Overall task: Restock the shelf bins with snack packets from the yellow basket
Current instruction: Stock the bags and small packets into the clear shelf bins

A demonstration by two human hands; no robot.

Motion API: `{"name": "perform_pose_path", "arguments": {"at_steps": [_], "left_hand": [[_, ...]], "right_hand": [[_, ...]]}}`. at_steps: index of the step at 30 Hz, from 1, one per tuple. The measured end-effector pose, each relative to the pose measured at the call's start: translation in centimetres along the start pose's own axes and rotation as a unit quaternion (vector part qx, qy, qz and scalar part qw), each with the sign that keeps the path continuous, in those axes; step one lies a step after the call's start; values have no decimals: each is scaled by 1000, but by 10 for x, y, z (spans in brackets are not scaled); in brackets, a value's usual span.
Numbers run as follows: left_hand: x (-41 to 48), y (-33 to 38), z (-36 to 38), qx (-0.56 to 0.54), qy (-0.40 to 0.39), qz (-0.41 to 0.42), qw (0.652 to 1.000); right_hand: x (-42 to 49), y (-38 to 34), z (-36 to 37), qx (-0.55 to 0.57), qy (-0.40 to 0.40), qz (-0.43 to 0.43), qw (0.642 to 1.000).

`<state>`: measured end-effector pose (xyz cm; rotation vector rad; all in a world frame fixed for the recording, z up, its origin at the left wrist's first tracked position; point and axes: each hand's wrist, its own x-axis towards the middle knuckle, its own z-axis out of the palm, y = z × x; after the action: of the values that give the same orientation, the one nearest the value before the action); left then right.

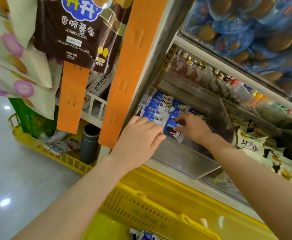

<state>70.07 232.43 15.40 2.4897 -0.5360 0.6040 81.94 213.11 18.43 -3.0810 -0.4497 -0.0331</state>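
Observation:
A clear shelf bin (pixel 181 158) holds rows of blue-and-white snack packets (pixel 156 104). Both my hands reach into it. My right hand (pixel 192 127) pinches a blue-and-white packet (pixel 172 129) at the front of the bin. My left hand (pixel 140 137) lies on the packets beside it, fingers pressed onto a white packet edge (pixel 160 122). The yellow basket (pixel 148 210) sits below my arms, with a few blue packets (pixel 144 236) visible at its bottom edge.
Orange hanging strips (pixel 124 80) and potato stick bags (pixel 76 30) hang at the left. A second yellow basket (pixel 58 158) on the floor holds a dark cylinder (pixel 89 144). Neighbouring bins hold cream packets (pixel 256 146), with blue-wrapped snacks (pixel 256 32) above.

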Motion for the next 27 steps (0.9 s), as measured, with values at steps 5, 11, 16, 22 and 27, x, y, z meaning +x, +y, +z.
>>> {"name": "perform_pose_path", "arguments": {"at_steps": [5,11,16,22,27], "left_hand": [[0,1,-2,26,-8,2,1000],[0,11,-7,11,-16,-37,999],[-15,27,-11,34,-5,-43,998],[-66,52,7,-4,-2,-7,1000],[-119,66,66,0,-174,-51,983]], "right_hand": [[-15,-10,-13,43,24,32,998],[-98,-32,-16,166,89,2,982],[-165,-28,8,22,100,-77,992],[-219,-17,42,56,199,-87,975],[-266,-10,117,102,58,-34,993]]}}
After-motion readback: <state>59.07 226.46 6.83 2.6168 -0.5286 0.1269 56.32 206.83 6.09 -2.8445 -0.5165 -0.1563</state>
